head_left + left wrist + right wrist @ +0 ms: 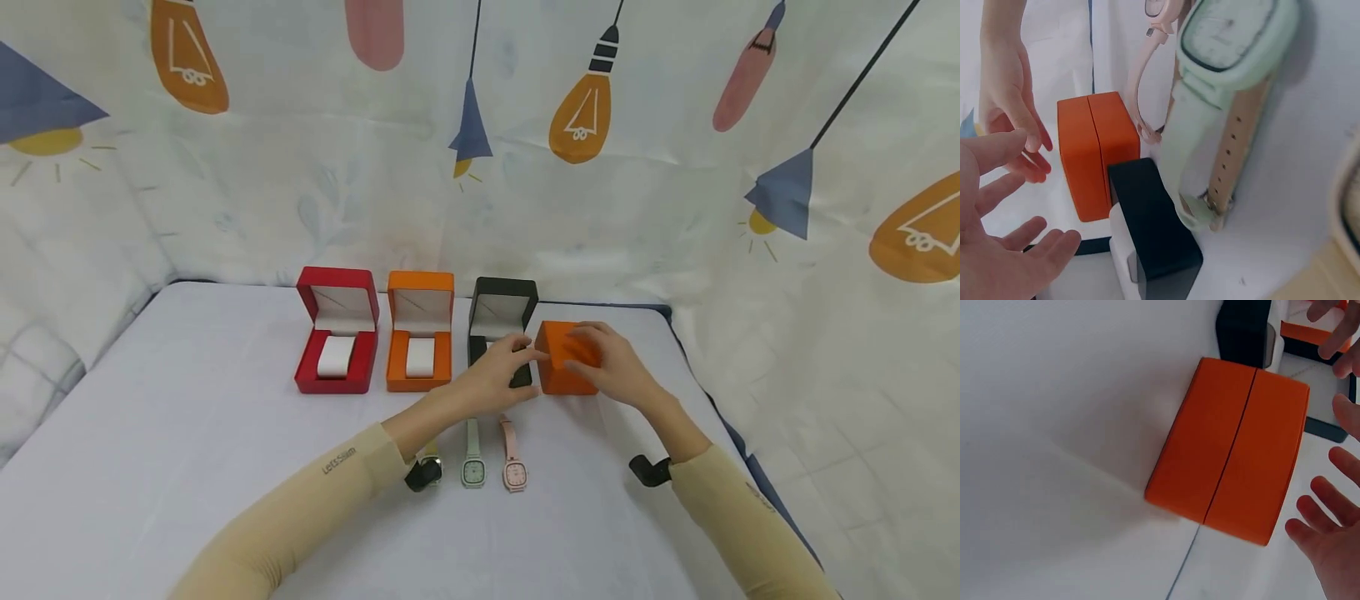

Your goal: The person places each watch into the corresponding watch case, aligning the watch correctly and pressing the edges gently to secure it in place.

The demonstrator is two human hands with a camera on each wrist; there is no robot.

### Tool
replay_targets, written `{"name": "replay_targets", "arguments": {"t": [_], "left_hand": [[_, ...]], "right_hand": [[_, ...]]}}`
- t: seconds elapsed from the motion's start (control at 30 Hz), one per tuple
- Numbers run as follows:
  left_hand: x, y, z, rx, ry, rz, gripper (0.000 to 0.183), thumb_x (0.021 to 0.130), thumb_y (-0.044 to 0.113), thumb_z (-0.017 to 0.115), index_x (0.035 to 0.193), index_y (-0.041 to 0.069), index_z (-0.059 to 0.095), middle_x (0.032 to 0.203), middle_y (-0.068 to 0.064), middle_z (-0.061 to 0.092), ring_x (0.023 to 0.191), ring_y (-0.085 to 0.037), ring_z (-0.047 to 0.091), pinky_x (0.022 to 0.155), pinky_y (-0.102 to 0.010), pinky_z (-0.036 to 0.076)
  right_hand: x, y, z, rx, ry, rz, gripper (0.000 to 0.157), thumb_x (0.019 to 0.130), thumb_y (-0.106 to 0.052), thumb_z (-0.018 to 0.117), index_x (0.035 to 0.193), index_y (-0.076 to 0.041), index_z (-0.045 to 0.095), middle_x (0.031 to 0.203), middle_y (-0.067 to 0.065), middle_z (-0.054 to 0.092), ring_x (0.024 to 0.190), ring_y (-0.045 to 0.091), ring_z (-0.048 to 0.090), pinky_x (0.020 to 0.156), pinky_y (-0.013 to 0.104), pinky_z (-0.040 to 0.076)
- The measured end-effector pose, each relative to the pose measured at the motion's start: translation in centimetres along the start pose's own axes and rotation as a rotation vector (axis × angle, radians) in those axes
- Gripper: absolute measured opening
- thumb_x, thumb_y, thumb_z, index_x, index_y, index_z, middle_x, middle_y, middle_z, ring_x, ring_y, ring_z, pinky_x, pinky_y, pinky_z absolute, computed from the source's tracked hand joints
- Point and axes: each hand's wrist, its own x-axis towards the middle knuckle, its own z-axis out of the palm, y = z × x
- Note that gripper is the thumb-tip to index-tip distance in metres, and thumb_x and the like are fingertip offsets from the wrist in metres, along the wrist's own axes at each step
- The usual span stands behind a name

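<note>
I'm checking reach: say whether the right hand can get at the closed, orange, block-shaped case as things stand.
Probably yes. The right hand holds nothing and is right by the closed, orange, block-shaped case; in the right wrist view, nothing stands between them.

A closed orange box (pixel 1225 453) sat on the white table (pixel 225 433).
Its sides were plain and smooth, a thin dark seam parted lid from base, and it stood just beside the open dark box (pixel 507 287).
</note>
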Motion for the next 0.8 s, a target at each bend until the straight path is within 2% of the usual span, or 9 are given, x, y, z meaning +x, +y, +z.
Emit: {"name": "replay_targets", "arguments": {"t": [0.17,0.43,0.67,0.8], "left_hand": [[-1.6,-0.3,-0.7,-0.006,0.008,-0.004,0.05,0.099,0.023,0.072,0.145,0.014,0.057,0.157,-0.019,0.037,0.141,-0.037,0.039,0.112,-0.054,0.039],[-4.5,-1.0,-2.3,-0.069,0.07,-0.034,0.047,0.097,0.022,0.074,0.142,0.017,0.06,0.154,-0.015,0.042,0.137,-0.034,0.046,0.108,-0.051,0.046],[-6.5,-1.7,-2.8,-0.084,0.074,-0.069,0.045,0.097,0.021,0.074,0.14,0.015,0.061,0.152,-0.016,0.044,0.134,-0.034,0.047,0.105,-0.052,0.048],[-7.4,-2.1,-2.9,-0.077,0.078,-0.068,0.045,0.097,0.021,0.074,0.139,0.013,0.061,0.15,-0.018,0.045,0.133,-0.034,0.047,0.105,-0.053,0.048]], "right_hand": [[0.8,-0.9,0.3,0.0,-0.026,-0.042,0.051,0.093,-0.02,0.079,0.136,-0.001,0.06,0.143,0.017,0.053,0.12,0.037,0.057,0.101,0.056,0.049],[2.4,-2.6,1.1,-0.041,-0.091,-0.095,0.053,0.093,-0.019,0.079,0.139,-0.004,0.059,0.145,0.016,0.053,0.128,0.036,0.053,0.107,0.056,0.043],[3.5,-3.8,2.0,-0.095,-0.169,-0.105,0.053,0.093,-0.025,0.079,0.138,-0.004,0.059,0.145,0.015,0.054,0.135,0.034,0.048,0.113,0.052,0.039],[4.0,-4.3,2.6,-0.129,-0.206,-0.095,0.057,0.094,-0.03,0.078,0.141,-0.004,0.058,0.143,0.015,0.054,0.128,0.033,0.052,0.109,0.05,0.043]]}}
